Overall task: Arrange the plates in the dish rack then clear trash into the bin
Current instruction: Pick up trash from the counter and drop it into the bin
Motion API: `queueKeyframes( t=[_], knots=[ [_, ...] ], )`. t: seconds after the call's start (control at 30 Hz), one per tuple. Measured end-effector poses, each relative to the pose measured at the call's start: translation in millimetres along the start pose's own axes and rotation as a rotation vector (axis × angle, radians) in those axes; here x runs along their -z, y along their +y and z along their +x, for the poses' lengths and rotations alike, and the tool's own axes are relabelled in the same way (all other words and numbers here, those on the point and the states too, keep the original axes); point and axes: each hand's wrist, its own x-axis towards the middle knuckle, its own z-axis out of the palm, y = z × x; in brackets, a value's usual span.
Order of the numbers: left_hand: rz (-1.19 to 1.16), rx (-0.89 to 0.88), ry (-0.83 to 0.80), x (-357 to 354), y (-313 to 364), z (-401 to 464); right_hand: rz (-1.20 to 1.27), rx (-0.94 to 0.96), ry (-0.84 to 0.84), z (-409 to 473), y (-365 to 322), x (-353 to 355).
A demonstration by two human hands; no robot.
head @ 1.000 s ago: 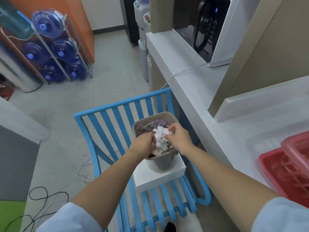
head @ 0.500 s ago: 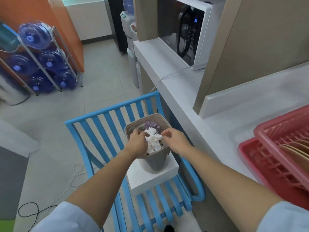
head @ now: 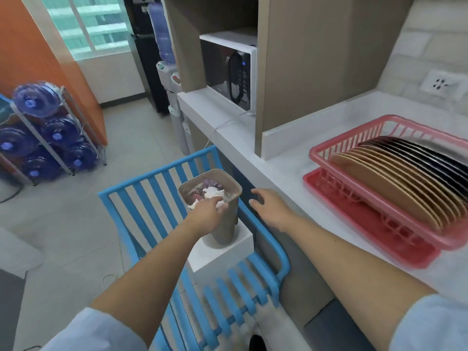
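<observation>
A small taupe bin (head: 226, 221) stands on a white block on a blue slatted chair. White crumpled tissue (head: 211, 193) and other trash fill its top. My left hand (head: 206, 211) reaches over the bin's near rim, fingers on the tissue. My right hand (head: 269, 206) hovers to the right of the bin with fingers spread, holding nothing. On the counter at right a pink dish rack (head: 342, 143) on a red tray holds several tan and black plates (head: 395, 183) standing in a row.
The blue chair (head: 152, 188) sits against the white counter (head: 273, 163). A microwave (head: 233, 74) stands in a cabinet niche behind. Water jugs on a metal rack (head: 45, 133) and a water dispenser (head: 169, 79) stand across the tiled floor.
My right hand has let go of the tissue and pulled away to the right of the bin. My left hand stays on the tissue. The view swung right, showing the plate-filled rack.
</observation>
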Motion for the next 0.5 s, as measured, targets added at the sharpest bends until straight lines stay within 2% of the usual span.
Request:
queueKeyframes(
  t=[0.27,0.5],
  knots=[
    [0.013,-0.171,-0.066,-20.5,76.7,-78.4,-0.047,-0.009,0.095,-122.1,26.2,41.7],
    [0.021,-0.433,-0.14,-67.2,167.9,-134.6,0.018,-0.146,0.233,-234.4,90.8,99.4]
  ],
)
